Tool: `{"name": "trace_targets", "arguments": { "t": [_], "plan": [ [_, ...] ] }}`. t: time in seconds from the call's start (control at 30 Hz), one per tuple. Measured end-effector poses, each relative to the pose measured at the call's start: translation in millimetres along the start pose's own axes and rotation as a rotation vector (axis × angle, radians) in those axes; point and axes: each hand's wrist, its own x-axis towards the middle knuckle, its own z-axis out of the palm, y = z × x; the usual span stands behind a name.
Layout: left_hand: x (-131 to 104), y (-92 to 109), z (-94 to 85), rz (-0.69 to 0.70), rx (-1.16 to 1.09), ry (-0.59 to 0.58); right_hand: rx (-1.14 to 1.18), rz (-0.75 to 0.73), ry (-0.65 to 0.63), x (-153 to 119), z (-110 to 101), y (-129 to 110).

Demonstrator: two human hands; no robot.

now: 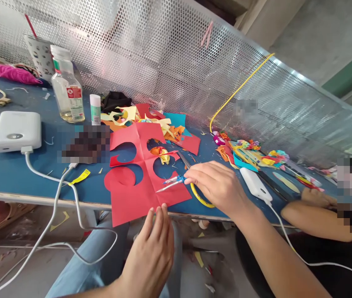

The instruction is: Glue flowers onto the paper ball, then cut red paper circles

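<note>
A creased red paper sheet with several rounded holes lies at the front edge of the blue table. My right hand is closed on a small drawing compass, its legs over the lower right of the sheet. My left hand rests its fingertips at the sheet's front edge; the fingers are stretched out close together, and the thumb is hidden. A red paper disc overlaps the sheet's left side. Scissors with a yellow handle lie partly under my right hand.
Paper scraps are heaped behind the sheet. A glue stick, a glass bottle and a white power bank stand or lie to the left. White cables hang over the edge. Another person's arm rests at the right.
</note>
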Motion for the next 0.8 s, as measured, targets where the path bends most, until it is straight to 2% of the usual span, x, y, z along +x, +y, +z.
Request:
{"name": "trace_targets", "arguments": {
  "t": [0.13,0.3,0.57,0.8],
  "plan": [
    [1,6,-1.1,-0.002,0.041,-0.05,-0.131,-0.052,-0.047,2,-13,-21],
    [0,11,-3.5,-0.009,0.056,-0.101,-0.227,-0.083,-0.091,15,-19,-38],
    [6,17,-9.7,0.019,0.095,-0.058,-0.261,-0.098,-0.141,44,-13,-54],
    [15,18,-12.0,0.019,0.122,-0.095,-0.264,-0.036,-0.15,62,-3,-52]
  ]
}}
